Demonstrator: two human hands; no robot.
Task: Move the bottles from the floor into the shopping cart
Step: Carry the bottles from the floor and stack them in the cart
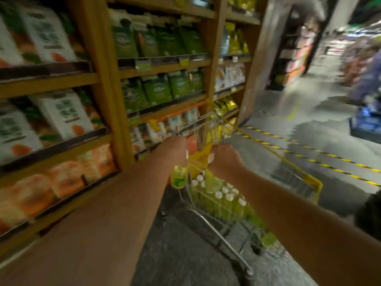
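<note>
in a shop aisle, over the shopping cart: both grips loaded.
wooden shelves of juice cartons crowd the left; hazard tape crosses the floor at right. whole frame motion-blurred, labels unreadable, most fingers hidden behind the backs of the hands. left grip curled round the top of a green bottle, which hangs just outside the cart's left side. right grip curled on a second bottle, above the white-capped bottles standing in the basket.
</note>
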